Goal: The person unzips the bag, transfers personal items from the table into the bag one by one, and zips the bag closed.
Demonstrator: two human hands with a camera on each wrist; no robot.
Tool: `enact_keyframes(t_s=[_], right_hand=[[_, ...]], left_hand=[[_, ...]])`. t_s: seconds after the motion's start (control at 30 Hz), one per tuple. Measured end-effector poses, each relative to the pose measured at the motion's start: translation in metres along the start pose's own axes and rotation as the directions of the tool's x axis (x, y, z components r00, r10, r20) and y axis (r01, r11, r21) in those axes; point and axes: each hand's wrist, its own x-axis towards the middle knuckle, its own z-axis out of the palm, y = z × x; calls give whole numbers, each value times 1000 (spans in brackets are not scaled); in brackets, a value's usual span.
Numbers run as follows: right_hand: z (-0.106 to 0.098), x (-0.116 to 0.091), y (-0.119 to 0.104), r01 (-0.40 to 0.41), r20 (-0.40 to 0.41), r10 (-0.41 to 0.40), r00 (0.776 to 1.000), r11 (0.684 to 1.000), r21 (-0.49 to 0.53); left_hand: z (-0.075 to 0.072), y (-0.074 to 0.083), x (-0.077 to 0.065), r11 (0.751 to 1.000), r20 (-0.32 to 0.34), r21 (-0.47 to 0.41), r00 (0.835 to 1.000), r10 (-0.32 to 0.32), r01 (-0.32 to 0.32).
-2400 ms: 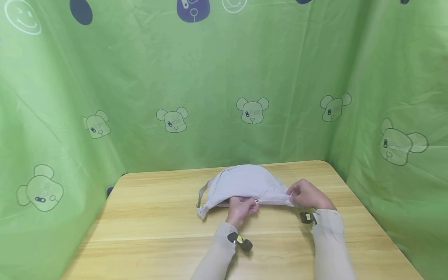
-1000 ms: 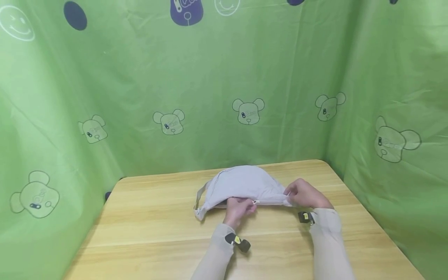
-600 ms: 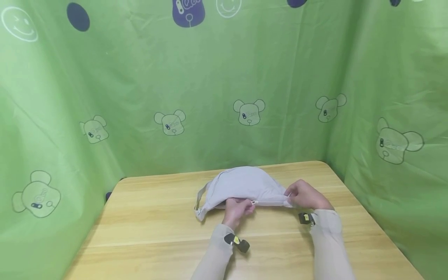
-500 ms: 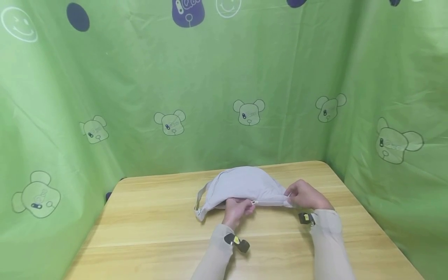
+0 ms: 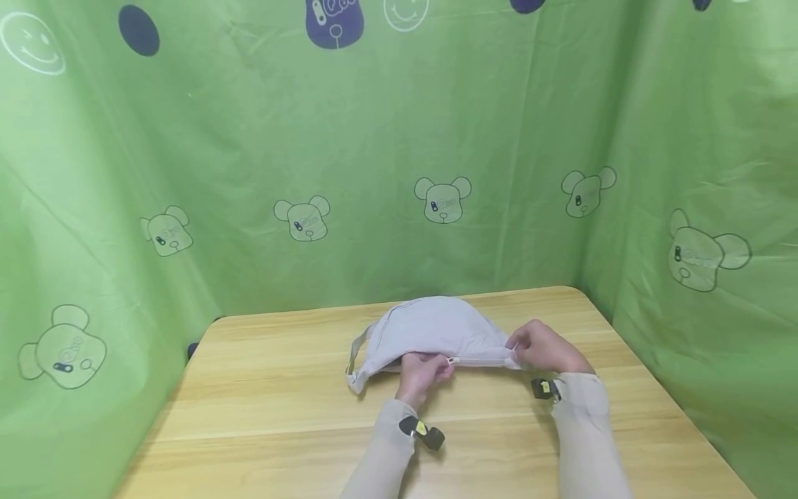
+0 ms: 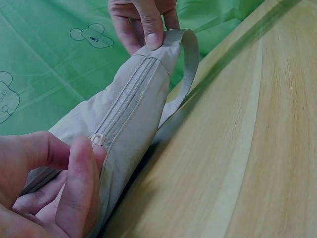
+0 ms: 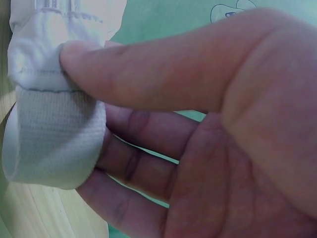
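A pale grey crescent-shaped waist bag (image 5: 436, 326) lies on the table, its zipped edge toward me. My left hand (image 5: 420, 378) pinches the zipper pull (image 6: 98, 139) between thumb and finger near the middle of that edge. From the pull to the right end the zipper (image 6: 130, 96) is closed; left of it the edge gapes, partly hidden by the hand. At the bag's right end, my right hand (image 5: 548, 348) grips the fabric corner with the thumb on top and fingers behind. A woven strap (image 7: 54, 134) loops out from that corner.
The wooden table (image 5: 280, 416) carries the bag near its far side. Green printed curtains (image 5: 374, 125) hang behind and on both sides. Another strap loop (image 5: 357, 346) sticks out at the bag's left end. Small black cameras sit on both wrists.
My left hand and the zipper pull have shifted very slightly left along the bag's edge. My right hand keeps its grip on the corner. The head view has moved a little.
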Motion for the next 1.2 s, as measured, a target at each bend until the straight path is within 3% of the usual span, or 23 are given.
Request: enact_keyframes(t_s=[1.2], right_hand=[[2, 1, 3, 4, -12, -4, 1000, 1000, -11]], left_hand=[[-6, 1, -1, 1000, -7, -13, 1000, 17, -17]])
